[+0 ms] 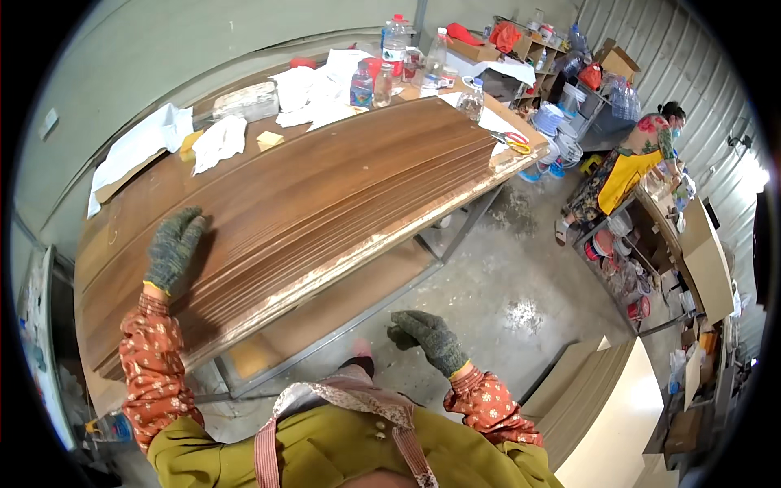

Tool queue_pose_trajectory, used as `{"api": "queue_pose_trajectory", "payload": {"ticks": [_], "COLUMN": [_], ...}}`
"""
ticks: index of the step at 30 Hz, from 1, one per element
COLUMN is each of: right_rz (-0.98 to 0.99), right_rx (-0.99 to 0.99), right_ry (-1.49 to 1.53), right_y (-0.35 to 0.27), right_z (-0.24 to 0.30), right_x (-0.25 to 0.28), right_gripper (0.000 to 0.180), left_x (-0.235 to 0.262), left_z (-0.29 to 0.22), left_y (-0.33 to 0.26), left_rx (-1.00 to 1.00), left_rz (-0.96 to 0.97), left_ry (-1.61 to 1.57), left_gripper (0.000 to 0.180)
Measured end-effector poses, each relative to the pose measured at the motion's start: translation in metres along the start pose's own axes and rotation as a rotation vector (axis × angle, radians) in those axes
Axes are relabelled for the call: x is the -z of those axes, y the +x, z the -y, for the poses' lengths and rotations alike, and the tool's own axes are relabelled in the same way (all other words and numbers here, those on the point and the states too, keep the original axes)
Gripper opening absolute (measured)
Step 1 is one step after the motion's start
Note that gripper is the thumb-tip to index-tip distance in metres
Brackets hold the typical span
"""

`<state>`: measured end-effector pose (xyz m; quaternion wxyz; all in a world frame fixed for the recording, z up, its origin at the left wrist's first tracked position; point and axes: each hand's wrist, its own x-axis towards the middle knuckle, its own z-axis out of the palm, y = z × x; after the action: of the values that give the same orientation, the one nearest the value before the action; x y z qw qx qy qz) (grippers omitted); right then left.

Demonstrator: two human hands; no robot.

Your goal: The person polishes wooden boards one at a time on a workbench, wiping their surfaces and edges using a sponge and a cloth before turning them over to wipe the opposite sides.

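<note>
Left hand (176, 244): gloved, fingers straight and pressed together, gripping nothing; it lay over the left part of the brown stack, though whether it touched or hung just above could not be told.
White cloth (220, 142): crumpled on the far side of the desk (252, 130), apart from both hands.
Yellow sponge (270, 140): just right of the cloth, also out of hand.
Brown stack (325, 179): panels piled lengthwise along the desk. The piling looked done, and the top face seemed evenly brown; which panels, if any, were finished did not show, so the share left could not be judged.
Pale edge (325, 276): ran along the stack's near side, scuffed and uneven below stepped panel edges; if edges counted in the work, this one looked unfinished.
Right hand (431, 335): gloved, fingers loosely extended and slightly bent, no held thing visible; it hung over the floor, apart from the stack.
Grey floor (488, 268): opened between desk and pale boards, seemingly the best room for moving.
Scissors (514, 141): at the desk's right end, close to the corner.
Pale boards (614, 407): stood near right, probably limiting a wide swing there.
Co-worker (643, 159): bent over things far right, well apart.
</note>
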<state>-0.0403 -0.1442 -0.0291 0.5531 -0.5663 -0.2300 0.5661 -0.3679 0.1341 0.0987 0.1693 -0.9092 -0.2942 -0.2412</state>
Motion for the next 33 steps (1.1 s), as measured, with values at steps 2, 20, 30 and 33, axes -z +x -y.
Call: {"api": "queue_pose_trajectory", "payload": {"ticks": [2,20,30,33], "right_rz": [0.016,-0.565,-0.832,-0.643], "right_rx": [0.076,0.532,0.989,1.042], "right_ry": [-0.081,-0.085,-0.742,-1.15], "right_y": [0.023,0.169,0.242,0.264], "right_z": [0.015,0.17,0.23,0.238], "right_x": [0.002,0.142,0.2,0.198], "right_gripper": [0.037,0.031,0.037,0.047], "left_x": [-0.022,-0.144,-0.131,-0.133], "left_z": [0.023,0.133,0.133,0.093], "left_y": [0.03,0.05,0.008,0.062], "left_rx": [0.223,0.344,0.548,0.901], "left_rz": [0.051,0.375,0.248,0.301], "left_ry": [-0.074,-0.003,0.221,0.216], "left_gripper": [0.032,0.026,0.028,0.038]}}
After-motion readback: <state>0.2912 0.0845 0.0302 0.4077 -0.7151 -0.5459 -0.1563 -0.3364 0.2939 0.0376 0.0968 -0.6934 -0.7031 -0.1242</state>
